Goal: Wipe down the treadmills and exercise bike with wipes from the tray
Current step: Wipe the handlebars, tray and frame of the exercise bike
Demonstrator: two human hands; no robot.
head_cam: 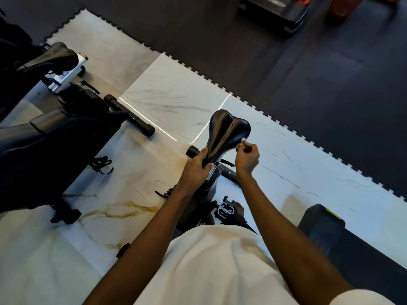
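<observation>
The left hand (196,170) grips the nose of the saddle (226,130), likely to steady it, while the right hand (246,158) pinches a small white wipe (243,140) against its right rear edge for rubbing.

Bright, diffuse light falls on the marble floor (167,102) beyond the left hand (195,170). Two thin glare streaks (145,119) cross it. The saddle (226,130) in that hand shows a soft sheen. The wipe (243,140) at the right hand (247,157) is a clipped white speck. Left of the hands, the black machine (55,137) loses detail in shadow. Far beyond them, the dark mat (308,73) is dim and blurred. Frame edges show wide-angle stretch.
</observation>
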